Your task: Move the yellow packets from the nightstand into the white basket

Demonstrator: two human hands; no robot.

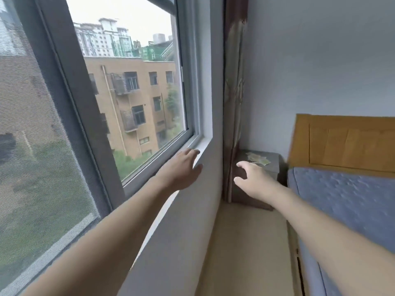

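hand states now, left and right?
Left hand: open, holding nothing, by the window sill.
Right hand: open, empty, short of the yellow packets.

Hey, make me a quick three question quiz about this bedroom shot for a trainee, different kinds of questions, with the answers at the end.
1. True or false: the right hand is already holding a yellow packet.
2. Multiple choice: the yellow packets lie on A) the bed, B) the nightstand, C) the window sill.
3. Short answer: what is the left hand next to, and is the white basket in view?

Key
1. False: its fingers are spread and hold nothing, short of the packets.
2. B, on the nightstand's top, in the corner between the curtain and the wooden headboard.
3. The window sill; its fingers are open. No basket shows in this view.
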